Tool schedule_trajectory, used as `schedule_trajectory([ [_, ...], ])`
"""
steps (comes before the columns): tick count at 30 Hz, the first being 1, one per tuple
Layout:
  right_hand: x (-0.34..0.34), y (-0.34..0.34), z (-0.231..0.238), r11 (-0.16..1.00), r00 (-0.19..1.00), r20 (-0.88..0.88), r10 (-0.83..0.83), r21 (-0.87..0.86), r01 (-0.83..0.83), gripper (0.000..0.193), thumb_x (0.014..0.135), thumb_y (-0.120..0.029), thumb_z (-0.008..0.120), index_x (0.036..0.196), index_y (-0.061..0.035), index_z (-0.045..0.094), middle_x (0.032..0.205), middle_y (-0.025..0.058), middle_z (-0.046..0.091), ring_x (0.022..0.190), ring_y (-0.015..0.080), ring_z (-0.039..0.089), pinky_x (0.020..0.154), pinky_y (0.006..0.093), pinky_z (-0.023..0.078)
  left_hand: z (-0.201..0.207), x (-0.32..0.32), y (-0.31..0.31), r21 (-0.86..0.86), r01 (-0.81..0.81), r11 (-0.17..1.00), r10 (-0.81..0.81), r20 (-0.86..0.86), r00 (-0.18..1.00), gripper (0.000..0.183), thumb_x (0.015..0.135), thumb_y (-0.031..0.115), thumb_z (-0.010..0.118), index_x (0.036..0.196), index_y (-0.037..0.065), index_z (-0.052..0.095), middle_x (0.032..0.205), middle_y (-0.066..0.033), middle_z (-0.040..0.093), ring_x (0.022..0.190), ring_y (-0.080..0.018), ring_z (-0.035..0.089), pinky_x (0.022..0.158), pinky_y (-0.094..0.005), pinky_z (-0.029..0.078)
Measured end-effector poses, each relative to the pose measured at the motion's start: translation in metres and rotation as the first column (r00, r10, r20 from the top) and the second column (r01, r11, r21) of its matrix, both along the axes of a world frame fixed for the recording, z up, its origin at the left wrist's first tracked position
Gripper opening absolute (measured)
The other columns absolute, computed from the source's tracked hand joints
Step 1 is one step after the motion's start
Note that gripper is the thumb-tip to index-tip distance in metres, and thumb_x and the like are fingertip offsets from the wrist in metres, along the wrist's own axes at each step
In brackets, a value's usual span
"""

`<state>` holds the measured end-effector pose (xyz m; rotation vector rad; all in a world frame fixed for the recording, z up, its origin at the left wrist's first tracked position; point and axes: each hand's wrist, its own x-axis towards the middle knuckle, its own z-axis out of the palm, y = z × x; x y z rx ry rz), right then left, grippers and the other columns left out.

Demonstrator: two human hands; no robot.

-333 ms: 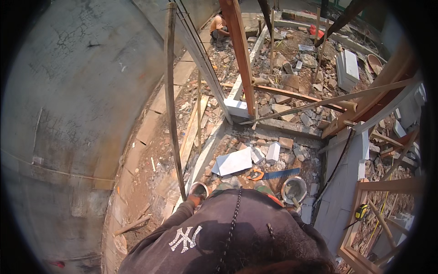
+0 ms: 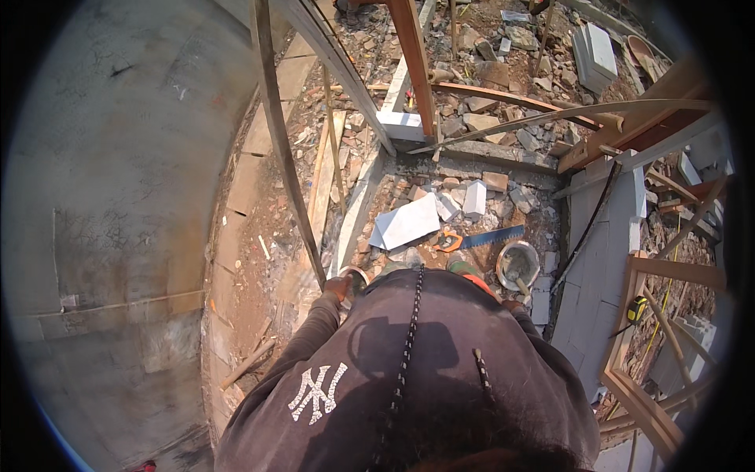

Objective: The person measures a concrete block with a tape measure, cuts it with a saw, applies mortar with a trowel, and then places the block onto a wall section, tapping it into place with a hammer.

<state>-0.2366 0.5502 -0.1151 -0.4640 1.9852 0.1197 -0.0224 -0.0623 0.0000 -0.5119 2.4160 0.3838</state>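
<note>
My left hand (image 2: pixel 340 288) is closed at the side of a small round container (image 2: pixel 356 275), whose rim shows beside my torso. The rest of that container is hidden by my body. On the right, my right hand (image 2: pixel 511 305) shows just past my sleeve, its fingers too small and covered to make out. It is close to a round bucket (image 2: pixel 518 256) with grey material inside and a wooden handle (image 2: pixel 522 285) leaning out. Ahead of my feet lies a handsaw (image 2: pixel 481 237) with an orange grip and dark blade, beside a white block (image 2: pixel 409 221).
A slanting wooden pole (image 2: pixel 283 149) stands close by my left hand. A reddish post (image 2: pixel 414 71) and a low white block wall (image 2: pixel 586 252) bound this bay. Broken bricks and rubble cover the ground. A wooden frame (image 2: pixel 621 354) with a yellow tape measure (image 2: pixel 637 308) is at right.
The view has tipped downward, so the saw, bucket and blocks sit higher in the picture. The crouching person far ahead is now mostly out of view. More of my right hand shows.
</note>
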Motion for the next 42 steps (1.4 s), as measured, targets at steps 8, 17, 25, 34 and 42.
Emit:
schedule_trajectory([
  [8,-0.001,-0.020,0.006,0.999,0.995,-0.083,-0.054,0.001,0.054,0.032,0.086,-0.029,0.075,0.109,-0.0065,0.079,0.109,0.0173,0.078,0.106,0.0331,0.076,0.088,0.0446,0.060,-0.015,0.001,-0.017,0.090,-0.133,0.987,0.125,0.089,0.988,0.043,0.107,0.047,0.043,0.121,0.019,0.072,0.109,-0.0225,0.074,0.107,-0.0425,0.070,0.092,-0.0539,0.051],
  [17,0.006,-0.054,0.020,0.948,0.947,-0.096,-0.306,0.062,0.312,0.048,0.082,-0.028,0.080,0.124,-0.0067,0.071,0.113,0.0200,0.076,0.106,0.0340,0.075,0.092,0.0463,0.060,-0.009,0.000,-0.051,0.164,0.124,0.979,-0.147,0.134,0.980,0.044,0.102,0.046,0.050,0.121,0.014,0.073,0.107,-0.0195,0.076,0.107,-0.0375,0.071,0.094,-0.0454,0.053],
  [25,0.048,-0.059,0.005,0.925,0.924,-0.128,-0.360,0.084,0.372,0.047,0.086,-0.023,0.075,0.129,-0.0063,0.067,0.118,0.0237,0.074,0.114,0.0374,0.072,0.097,0.0465,0.058,-0.032,-0.005,-0.085,0.202,0.198,0.959,-0.210,0.040,0.977,0.040,0.100,0.045,0.054,0.119,0.017,0.075,0.106,-0.0194,0.077,0.106,-0.0356,0.072,0.092,-0.0447,0.054],
  [34,0.081,-0.060,0.010,0.776,0.779,-0.104,-0.618,0.077,0.626,0.049,0.083,-0.028,0.076,0.126,-0.0055,0.068,0.115,0.0254,0.074,0.110,0.0405,0.072,0.096,0.0469,0.058,-0.037,-0.031,-0.087,0.175,0.278,0.945,-0.276,-0.035,0.961,0.039,0.096,0.045,0.061,0.119,0.015,0.074,0.102,-0.0196,0.077,0.103,-0.0370,0.073,0.088,-0.0478,0.055],
  [42,0.076,-0.078,0.059,0.649,0.668,-0.117,-0.735,0.166,0.743,0.056,0.097,-0.047,0.048,0.114,-0.0012,0.074,0.112,0.0294,0.074,0.111,0.0403,0.071,0.100,0.0471,0.053,-0.032,-0.042,-0.084,0.109,0.462,0.880,-0.472,0.112,0.874,0.035,0.094,0.038,0.061,0.124,0.026,0.074,0.111,-0.0168,0.076,0.102,-0.0350,0.073,0.091,-0.0473,0.055],
])
